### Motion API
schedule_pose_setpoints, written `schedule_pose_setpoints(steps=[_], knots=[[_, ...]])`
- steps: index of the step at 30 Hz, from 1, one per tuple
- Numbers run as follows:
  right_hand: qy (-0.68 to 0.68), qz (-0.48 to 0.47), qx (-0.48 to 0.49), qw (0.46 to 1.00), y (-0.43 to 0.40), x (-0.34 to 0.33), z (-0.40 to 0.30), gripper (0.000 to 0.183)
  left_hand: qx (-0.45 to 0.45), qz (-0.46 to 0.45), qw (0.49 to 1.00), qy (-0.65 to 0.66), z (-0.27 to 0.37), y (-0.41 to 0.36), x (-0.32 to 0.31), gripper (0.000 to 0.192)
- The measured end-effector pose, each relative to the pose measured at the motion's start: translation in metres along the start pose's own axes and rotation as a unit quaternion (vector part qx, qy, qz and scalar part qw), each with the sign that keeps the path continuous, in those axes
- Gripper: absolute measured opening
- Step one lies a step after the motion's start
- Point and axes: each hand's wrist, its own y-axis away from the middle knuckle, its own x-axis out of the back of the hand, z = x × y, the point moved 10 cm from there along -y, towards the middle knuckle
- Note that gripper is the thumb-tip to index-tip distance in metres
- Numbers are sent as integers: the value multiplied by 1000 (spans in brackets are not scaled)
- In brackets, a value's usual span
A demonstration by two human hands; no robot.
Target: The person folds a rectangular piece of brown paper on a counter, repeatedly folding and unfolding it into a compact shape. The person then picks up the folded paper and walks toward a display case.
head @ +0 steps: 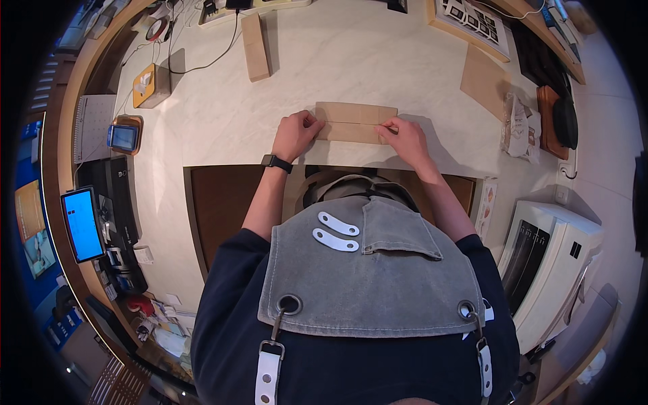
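A flat piece of brown cardboard [354, 117] with a crease or seam along its length lies near the front edge of the pale marbled counter [324, 66]. My left hand [298, 132] pinches its left end between thumb and fingers. At the right end, my right hand [404, 137] grips it near a short flap, thumb and fingers together. Farther back on the counter rests a long, narrow cardboard box [255, 48].
To the left stand a tissue box [152, 88] and a small device on a stand [124, 136]. A cardboard sheet [485, 81] and a clear plastic bag [521, 129] lie at right. A black cable [223, 58] runs across the back left.
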Motion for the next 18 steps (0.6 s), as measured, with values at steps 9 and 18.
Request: schedule_pose_setpoints(steps=[9, 18], knots=[[-7, 36, -10, 999, -3, -1, 12, 41, 10, 9, 1000, -7, -7, -5, 0, 35], [-14, 40, -13, 999, -4, -4, 20, 41, 41, 84, 988, -124, 37, 13, 18, 35]])
